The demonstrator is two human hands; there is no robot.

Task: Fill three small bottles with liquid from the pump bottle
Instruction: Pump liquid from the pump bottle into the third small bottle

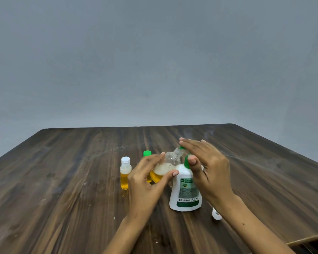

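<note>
Gripping tilted small bottle w/ curled left hand; right hand, fingers straight, pressing pump bottle top; table edges lying well apart.

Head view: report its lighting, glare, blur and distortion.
Head view: soft, even lighting with faint shadows; pale sheen on the far right of the table; wide-angle bowing of the table edges; the pump bottle label is too soft to read, and both hands, left and right, are slightly blurred.
</note>
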